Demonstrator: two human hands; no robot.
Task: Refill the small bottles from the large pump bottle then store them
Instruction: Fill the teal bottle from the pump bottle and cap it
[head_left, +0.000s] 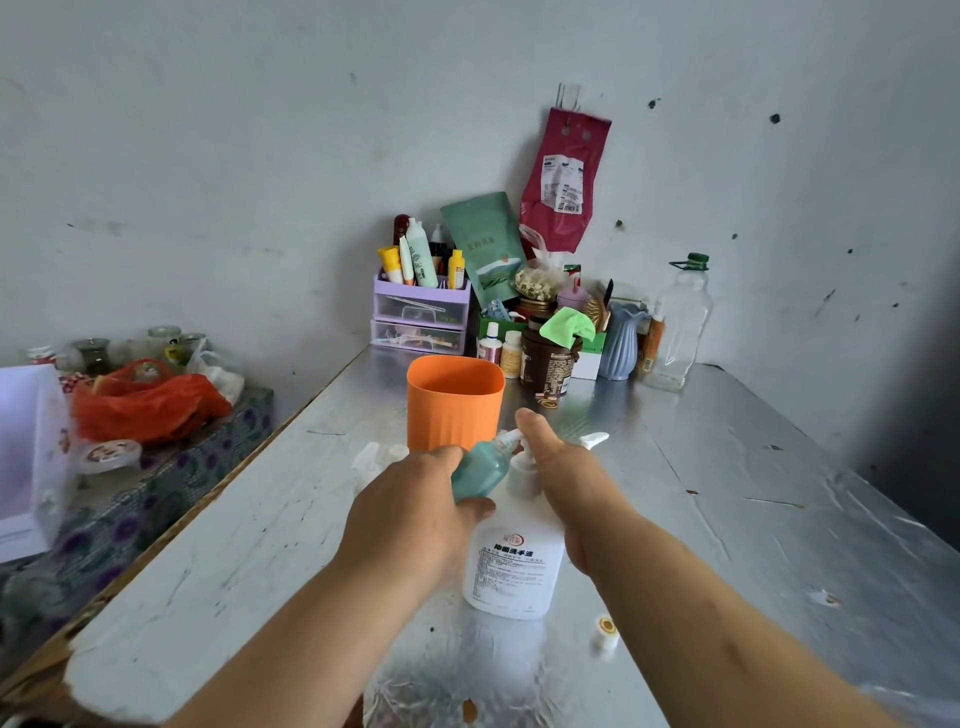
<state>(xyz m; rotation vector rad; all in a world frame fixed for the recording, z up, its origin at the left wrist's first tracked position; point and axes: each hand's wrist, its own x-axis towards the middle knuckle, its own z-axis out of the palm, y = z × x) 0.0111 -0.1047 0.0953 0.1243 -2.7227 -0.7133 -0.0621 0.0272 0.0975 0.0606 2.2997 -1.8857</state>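
A large white pump bottle (511, 564) stands on the foil-covered table (727, 493). My left hand (410, 514) grips a small teal bottle (480, 467), tilted with its open neck at the pump's spout. My right hand (558, 467) rests on the pump head, thumb stretched forward over it; its other fingers are hidden. An orange cup (454, 402) stands just behind the hands. Two small clear bottles (376, 460) stand left of the cup, partly hidden by my left hand. A white spray top (595, 440) lies to the right, and a small white cap (605, 631) lies near the front.
At the back corner stand a purple drawer organiser (421, 317) with tubes, a brown tub (548, 361), a blue vase (621, 340) and an empty clear bottle (678, 325). Left of the table, a lower surface holds a red plastic bag (145, 400) and jars.
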